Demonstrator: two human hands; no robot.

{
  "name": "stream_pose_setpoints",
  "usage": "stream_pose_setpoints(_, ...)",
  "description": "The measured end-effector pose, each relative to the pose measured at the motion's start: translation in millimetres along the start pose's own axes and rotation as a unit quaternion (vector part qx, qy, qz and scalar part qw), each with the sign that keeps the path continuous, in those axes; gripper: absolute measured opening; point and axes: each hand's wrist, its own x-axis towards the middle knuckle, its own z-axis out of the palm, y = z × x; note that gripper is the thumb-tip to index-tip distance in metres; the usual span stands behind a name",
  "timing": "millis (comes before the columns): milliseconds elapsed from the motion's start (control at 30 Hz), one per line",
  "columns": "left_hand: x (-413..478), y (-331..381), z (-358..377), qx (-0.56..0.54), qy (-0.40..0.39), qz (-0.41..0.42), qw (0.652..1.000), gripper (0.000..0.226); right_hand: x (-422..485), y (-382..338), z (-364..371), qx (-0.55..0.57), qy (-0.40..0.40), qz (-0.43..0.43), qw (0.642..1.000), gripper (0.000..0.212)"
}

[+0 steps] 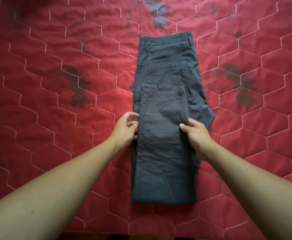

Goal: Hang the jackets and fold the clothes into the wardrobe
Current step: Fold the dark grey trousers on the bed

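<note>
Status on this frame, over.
Left hand at left edge, grip unclear; right hand pinches right edge. Trousers folded, flat on bedspread. Nothing blocking.

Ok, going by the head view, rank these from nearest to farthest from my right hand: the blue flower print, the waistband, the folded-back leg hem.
1. leg hem, just beyond the right hand, midway up the trousers.
2. waistband, at the trousers' far end.
3. blue flower print, on the bedspread past the waistband.

place: home bedroom | evidence: red quilted bedspread (pixel 55 84), folded trousers (pixel 166 118)
</note>
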Motion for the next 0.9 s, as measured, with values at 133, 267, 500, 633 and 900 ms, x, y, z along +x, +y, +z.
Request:
stream_pose_setpoints(133, 48.6, 56.7, -3.9, -0.041, 0.015, 0.004, 0.999, 0.035, 50.5, -62.4, 6.2, 0.003, 0.0, -0.07, 0.998, 0.023)
stream_pose_setpoints(267, 69.7, 58.6, 1.2, -0.056, 0.007, -0.011, 0.998, 0.043, 86.6, -64.9, 7.0, -0.05, 0.023, -0.049, 0.997, 0.014)
stream_pose_setpoints(500, 69.6, 37.4, 15.0, 0.015, 0.04, 0.057, 0.997, 0.041, 87.1, -61.4, 16.1, -0.072, 0.042, -0.065, 0.994, 0.02)
stream_pose_setpoints(633, 106.1, 68.6, 12.4, 0.004, 0.067, 0.092, 0.993, 0.045, 125.9, -97.1, 19.9, -0.066, 0.047, -0.091, 0.993, 0.014)
stream_pose_setpoints(900, 79.4, 29.2, 5.7, -0.096, 0.035, 0.012, 0.995, 0.041, 82.2, -58.4, -0.3, 0.1, -0.086, 0.073, 0.989, 0.028)
